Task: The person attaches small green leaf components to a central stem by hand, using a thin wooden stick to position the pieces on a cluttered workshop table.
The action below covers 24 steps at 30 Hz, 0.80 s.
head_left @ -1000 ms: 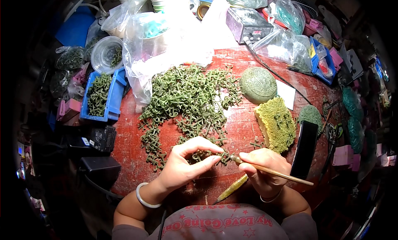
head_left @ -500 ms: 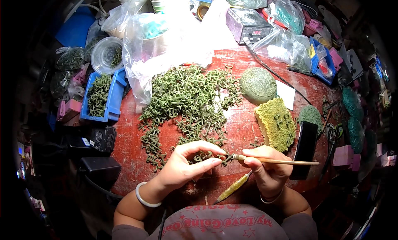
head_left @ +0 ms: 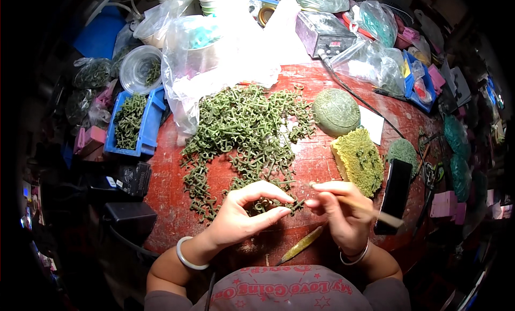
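Near the table's front edge, my left hand (head_left: pixel 244 211) pinches a small green branched piece (head_left: pixel 295 205) between thumb and index finger. Just to its right is my right hand (head_left: pixel 343 209), fingers closed round a slim tool with a wooden handle (head_left: pixel 370 210). Its short tip pokes out above the index finger, apart from the piece; the kind of tip is too small to make out. My right fingertips are close to the piece, and I cannot tell if they touch it. Beyond my hands spreads a large heap of similar green pieces (head_left: pixel 236 123).
On the red table (head_left: pixel 209 174) are a yellow sponge (head_left: pixel 357 161) bearing green bits, a round green stone-like block (head_left: pixel 337 112), a phone (head_left: pixel 396 190) and a yellow-handled tool (head_left: pixel 301 245). A blue bin (head_left: pixel 153 123) of pieces stands left; a control box (head_left: pixel 324 34) with a cable stands behind.
The tool's tip has lifted off the small green piece and its handle now slants down to the right. My right fingers have shifted toward the piece. My left hand stays nearly still.
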Each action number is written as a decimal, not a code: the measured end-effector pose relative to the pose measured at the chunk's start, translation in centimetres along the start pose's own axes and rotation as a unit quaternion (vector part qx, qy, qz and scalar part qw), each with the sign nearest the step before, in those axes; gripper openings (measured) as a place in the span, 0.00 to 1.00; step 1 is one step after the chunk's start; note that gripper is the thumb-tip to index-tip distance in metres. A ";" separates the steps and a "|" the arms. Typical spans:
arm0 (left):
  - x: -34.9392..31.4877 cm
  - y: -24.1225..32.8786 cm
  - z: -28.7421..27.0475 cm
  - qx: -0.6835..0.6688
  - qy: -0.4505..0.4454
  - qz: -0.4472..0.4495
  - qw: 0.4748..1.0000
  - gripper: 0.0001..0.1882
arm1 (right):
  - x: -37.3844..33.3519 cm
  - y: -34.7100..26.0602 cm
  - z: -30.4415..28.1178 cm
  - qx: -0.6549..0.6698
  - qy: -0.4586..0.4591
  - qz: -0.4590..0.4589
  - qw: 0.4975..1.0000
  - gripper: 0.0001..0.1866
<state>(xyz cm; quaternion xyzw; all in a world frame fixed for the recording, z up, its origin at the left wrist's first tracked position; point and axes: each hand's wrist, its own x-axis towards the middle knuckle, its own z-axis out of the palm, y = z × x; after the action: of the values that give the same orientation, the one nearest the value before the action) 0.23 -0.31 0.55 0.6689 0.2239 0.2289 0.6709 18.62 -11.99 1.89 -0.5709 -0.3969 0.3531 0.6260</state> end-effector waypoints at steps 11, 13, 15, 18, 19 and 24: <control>0.2 -0.2 -0.2 0.027 -0.035 0.068 0.997 0.14 | 0.9 0.7 -0.3 -0.026 -0.141 0.014 0.990 0.08; 0.1 1.2 0.4 0.000 -0.012 0.010 1.000 0.17 | 0.9 0.7 -0.4 -0.005 -0.130 0.027 0.991 0.07; -0.1 1.3 0.4 -0.016 -0.006 -0.048 0.999 0.24 | 0.9 0.4 -0.7 -0.047 -0.146 0.014 0.988 0.09; 0.0 1.2 0.2 0.007 -0.030 -0.041 0.999 0.21 | 0.8 1.0 -0.8 -0.081 -0.145 -0.027 0.986 0.10; 0.0 1.1 0.2 0.007 -0.030 -0.041 0.999 0.21 | 0.8 1.1 -0.8 -0.082 -0.144 -0.027 0.986 0.10; -0.1 0.7 0.1 0.018 -0.022 -0.027 0.999 0.15 | 0.6 0.9 -0.4 -0.109 -0.109 -0.090 0.984 0.12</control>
<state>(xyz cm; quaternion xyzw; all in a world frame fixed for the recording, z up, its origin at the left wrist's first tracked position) 0.21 -0.38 1.25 0.6796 0.2316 0.1917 0.6692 19.22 -11.55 1.07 -0.5561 -0.5487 0.3100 0.5418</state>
